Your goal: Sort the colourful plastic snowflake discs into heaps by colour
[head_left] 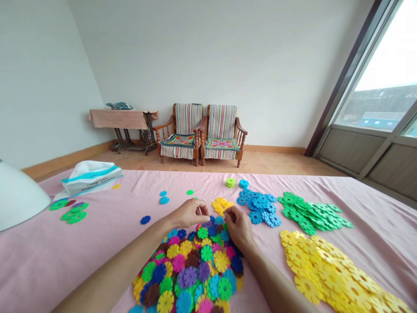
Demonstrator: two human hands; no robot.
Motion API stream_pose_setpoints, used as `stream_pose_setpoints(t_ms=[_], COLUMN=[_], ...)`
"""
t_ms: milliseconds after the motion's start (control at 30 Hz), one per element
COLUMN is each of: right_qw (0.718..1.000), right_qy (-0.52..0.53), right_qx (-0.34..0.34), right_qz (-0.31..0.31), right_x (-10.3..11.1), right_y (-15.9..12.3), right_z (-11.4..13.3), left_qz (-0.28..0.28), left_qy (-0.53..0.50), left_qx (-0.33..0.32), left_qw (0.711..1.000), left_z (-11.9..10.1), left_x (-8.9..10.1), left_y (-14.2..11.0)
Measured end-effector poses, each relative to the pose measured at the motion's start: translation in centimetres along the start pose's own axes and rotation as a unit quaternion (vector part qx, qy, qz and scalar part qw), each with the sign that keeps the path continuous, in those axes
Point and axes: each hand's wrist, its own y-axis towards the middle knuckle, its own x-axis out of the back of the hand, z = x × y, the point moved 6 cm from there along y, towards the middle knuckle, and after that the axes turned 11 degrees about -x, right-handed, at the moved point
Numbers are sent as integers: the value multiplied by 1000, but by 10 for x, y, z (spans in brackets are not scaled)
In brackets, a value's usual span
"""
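Two wooden armchairs (200,132) with striped covers stand side by side at the far wall (patterned cushions on both seats), beside a cloth-draped treadle sewing table (124,119); a white-and-teal plastic packet (91,178) lies on the pink sheet (65,261).

Two hands: left (189,213), right (239,228); two wooden armchairs (198,134); one tissue pack (91,178); two disc stacks (230,182).

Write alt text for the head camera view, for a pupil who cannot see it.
The left hand and right hand reach into a mixed heap of colourful plastic snowflake discs on a pink sheet. Separate piles of blue discs, green discs and yellow discs lie to the right.
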Motion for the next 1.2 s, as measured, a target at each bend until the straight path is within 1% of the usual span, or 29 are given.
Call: stream_pose_setpoints(t_ms=[133,233,300,400,467,533,567,600,667,700,767,1000,1200], right_qw=[1000,1000,1000,1000,1000,1000,1000,1000,1000,1000,1000,1000,1000], right_qy=[-3,-6,-8,-7,-3,-2,-2,-2,-1,-1,0,-2,2], right_qx=[-4,-5,-5,-3,-2,-1,-2,-3,-6,-7,-6,-6,-5], right_qz=[4,6,5,6,7,7,7,7,6,6,6,9,7], right_x=[-1,-1,-1,0,0,0,0,0,0,-1,-1,-1,-1], right_y=[1,1,1,0,0,0,0,0,0,1,1,1,1], right_z=[-1,-1,-1,0,1,1,0,0,-1,-1,-2,-2,-1], left_qz=[66,79,77,64,35,4,1,9,46,62,76,87,97], left_qy=[86,141,162,207,252,275,271,256,222,210,203,179,171], left_qx=[-31,-55,-45,-5,13,9,-1,-13,-29,-30,-21,0,-8], left_qw=[994,985,983,976,967,961,963,966,974,975,976,980,980], left_z=[-11,-16,-14,-5,-4,-10,-14,-19,-28,-30,-33,-28,-29], left_x=[-2,-1,2,11,18,22,21,18,8,4,-1,-2,0], left_y=[-26,-37,-43,-49,-51,-51,-50,-49,-48,-47,-48,-53,-53])
